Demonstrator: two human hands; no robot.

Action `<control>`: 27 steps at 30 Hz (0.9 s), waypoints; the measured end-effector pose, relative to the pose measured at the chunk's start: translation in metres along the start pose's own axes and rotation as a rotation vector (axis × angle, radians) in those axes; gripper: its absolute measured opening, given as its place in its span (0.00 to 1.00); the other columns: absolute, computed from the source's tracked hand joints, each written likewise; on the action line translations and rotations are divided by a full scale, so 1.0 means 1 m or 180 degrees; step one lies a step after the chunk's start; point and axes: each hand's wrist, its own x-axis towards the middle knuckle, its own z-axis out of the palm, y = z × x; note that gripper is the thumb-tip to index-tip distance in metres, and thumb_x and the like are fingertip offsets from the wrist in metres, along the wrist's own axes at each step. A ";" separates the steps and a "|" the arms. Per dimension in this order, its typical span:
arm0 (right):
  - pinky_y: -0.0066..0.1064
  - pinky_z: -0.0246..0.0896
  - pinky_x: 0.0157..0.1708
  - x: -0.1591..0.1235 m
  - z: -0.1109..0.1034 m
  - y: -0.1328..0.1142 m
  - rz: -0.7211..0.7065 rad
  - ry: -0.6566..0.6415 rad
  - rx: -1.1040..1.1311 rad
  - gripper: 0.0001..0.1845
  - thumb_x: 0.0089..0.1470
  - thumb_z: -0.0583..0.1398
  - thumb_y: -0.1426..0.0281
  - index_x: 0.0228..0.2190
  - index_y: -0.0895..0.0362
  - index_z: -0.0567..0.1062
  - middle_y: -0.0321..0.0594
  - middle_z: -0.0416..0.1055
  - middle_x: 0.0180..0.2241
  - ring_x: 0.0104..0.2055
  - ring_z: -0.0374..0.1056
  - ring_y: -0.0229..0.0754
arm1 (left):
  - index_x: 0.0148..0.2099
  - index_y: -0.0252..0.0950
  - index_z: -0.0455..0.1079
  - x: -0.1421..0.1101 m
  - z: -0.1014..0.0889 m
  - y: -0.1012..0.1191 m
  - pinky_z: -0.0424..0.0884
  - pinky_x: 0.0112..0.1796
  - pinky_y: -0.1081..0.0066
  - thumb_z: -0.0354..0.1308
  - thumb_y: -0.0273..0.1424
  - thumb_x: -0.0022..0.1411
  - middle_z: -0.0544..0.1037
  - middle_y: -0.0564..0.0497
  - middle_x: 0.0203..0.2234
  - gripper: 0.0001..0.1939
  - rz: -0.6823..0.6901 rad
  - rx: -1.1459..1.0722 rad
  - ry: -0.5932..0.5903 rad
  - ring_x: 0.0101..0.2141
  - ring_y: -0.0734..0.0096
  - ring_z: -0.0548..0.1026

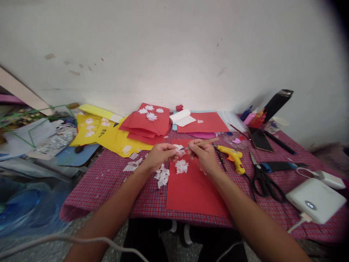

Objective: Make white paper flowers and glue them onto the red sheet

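Over a red paper sheet [196, 193], my two hands are close together. My left hand [163, 156] is closed, its fingertips pinching a small piece of white paper beside the tool's tip. Held in the closed fingers of my right hand [203, 156] is a thin wooden-handled tool [208, 141], its narrow dark tip pointing left toward the left fingertips. Whether the tip touches the paper piece is too small to tell. Just below the hands, a white paper flower [181, 166] lies on the red sheet. A pile of crumpled white paper bits [163, 176] sits to its left.
A yellow glue gun [231, 156], black scissors [265, 182], a blue-black knife [280, 166] and a white power bank [316, 200] lie right. Behind are red papers with white flowers [151, 116] and a white paper roll [180, 116]. Yellow paper [122, 140] lies left.
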 end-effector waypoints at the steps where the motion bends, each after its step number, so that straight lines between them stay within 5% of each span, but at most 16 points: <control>1: 0.26 0.55 0.18 0.001 -0.002 0.000 -0.0016 0.0092 0.0055 0.09 0.53 0.63 0.64 0.29 0.58 0.74 0.35 0.70 0.22 0.18 0.61 0.34 | 0.37 0.31 0.73 0.000 -0.003 0.002 0.73 0.32 0.71 0.68 0.33 0.50 0.80 0.47 0.29 0.14 0.0116 0.0083 0.0099 0.27 0.72 0.77; 8: 0.26 0.52 0.16 0.006 -0.005 0.002 0.0047 0.0333 0.0074 0.10 0.51 0.63 0.64 0.27 0.58 0.73 0.34 0.69 0.20 0.16 0.59 0.33 | 0.39 0.33 0.74 -0.003 -0.022 0.015 0.72 0.35 0.70 0.61 0.36 0.56 0.80 0.48 0.30 0.12 0.0806 0.1468 0.0466 0.30 0.70 0.76; 17: 0.26 0.52 0.16 0.009 -0.010 0.009 -0.0009 0.0342 0.0066 0.10 0.51 0.63 0.64 0.25 0.58 0.72 0.34 0.69 0.20 0.16 0.59 0.33 | 0.39 0.38 0.76 -0.042 -0.022 0.019 0.66 0.37 0.71 0.50 0.32 0.65 0.80 0.51 0.32 0.13 0.1301 0.4446 -0.0298 0.33 0.68 0.76; 22: 0.26 0.52 0.17 0.009 -0.012 0.009 -0.0057 0.0274 -0.0038 0.12 0.52 0.62 0.63 0.24 0.57 0.71 0.33 0.67 0.19 0.16 0.58 0.32 | 0.45 0.40 0.76 -0.048 -0.030 0.018 0.66 0.44 0.70 0.49 0.22 0.59 0.81 0.51 0.39 0.17 0.1198 0.4799 -0.0576 0.40 0.67 0.76; 27: 0.26 0.51 0.17 0.008 -0.011 0.006 -0.0105 0.0220 -0.0145 0.14 0.53 0.61 0.61 0.24 0.58 0.71 0.34 0.67 0.19 0.17 0.58 0.33 | 0.43 0.40 0.76 -0.048 -0.032 0.023 0.67 0.40 0.70 0.49 0.25 0.61 0.81 0.50 0.36 0.16 0.1200 0.4639 -0.0400 0.37 0.66 0.76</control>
